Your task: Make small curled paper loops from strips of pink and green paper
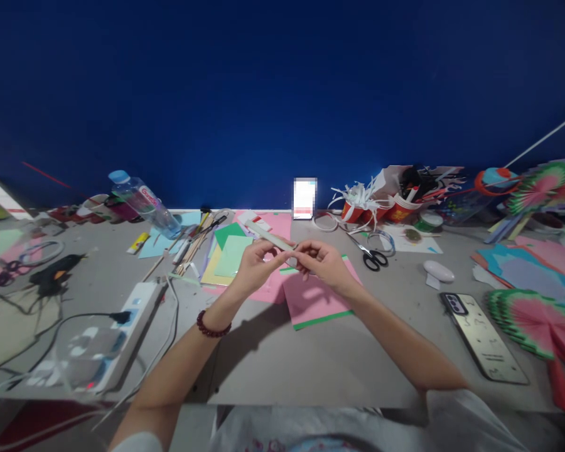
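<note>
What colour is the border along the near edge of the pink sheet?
Green border on the pink sheet; best seen in the head view.

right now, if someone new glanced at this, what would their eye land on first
Probably the left hand and right hand at the centre, fingertips together around a pale strip above pink paper. Next might come the deep blue wall filling the top, with a small bright screen upright in front of its foot. At the lower right, a pink-and-green paper fan beside a phone stands out too.
</note>
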`<state>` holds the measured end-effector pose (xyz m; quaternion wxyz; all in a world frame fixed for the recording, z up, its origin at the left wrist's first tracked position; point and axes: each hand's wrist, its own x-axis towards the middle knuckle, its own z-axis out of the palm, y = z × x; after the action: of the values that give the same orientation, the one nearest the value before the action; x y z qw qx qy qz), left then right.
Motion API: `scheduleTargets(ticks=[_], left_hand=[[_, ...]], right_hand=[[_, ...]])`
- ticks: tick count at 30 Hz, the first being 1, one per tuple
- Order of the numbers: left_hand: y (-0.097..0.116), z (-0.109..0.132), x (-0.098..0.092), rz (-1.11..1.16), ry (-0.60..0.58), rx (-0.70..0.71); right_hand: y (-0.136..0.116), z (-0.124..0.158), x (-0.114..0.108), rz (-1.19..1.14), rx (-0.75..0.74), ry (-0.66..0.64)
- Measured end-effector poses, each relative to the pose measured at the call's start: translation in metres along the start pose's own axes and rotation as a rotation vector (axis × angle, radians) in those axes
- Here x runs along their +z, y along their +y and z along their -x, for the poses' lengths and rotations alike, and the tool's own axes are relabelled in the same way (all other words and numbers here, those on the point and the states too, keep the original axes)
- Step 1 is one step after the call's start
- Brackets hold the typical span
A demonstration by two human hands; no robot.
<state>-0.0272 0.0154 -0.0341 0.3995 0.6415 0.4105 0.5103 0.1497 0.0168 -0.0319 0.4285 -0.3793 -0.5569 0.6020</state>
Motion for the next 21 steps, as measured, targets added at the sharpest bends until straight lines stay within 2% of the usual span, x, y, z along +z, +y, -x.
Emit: scheduleTargets(ticks=[4,10,16,21], left_hand=[[0.0039,-0.0016,-0.0017,0.055,-0.075,0.009],[0.0028,-0.0023,-0.0064,0.158,-0.132,-0.081],[0.0014,-0.0021,-0.0068,0.184,-0.111,-0.172],[0.0027,-0.002,-0.0064,0.169,-0.078,-0.292]], right_hand=[[-0.001,0.0015,0.0014,0.027,-0.01,0.006],[0.0027,0.0022,0.0013,0.08,-0.04,0.013],[0.0042,0.0035,0.0024,0.149,-0.075,0.065],[0.005,0.0029,0.003,0.269,-0.172,0.111]])
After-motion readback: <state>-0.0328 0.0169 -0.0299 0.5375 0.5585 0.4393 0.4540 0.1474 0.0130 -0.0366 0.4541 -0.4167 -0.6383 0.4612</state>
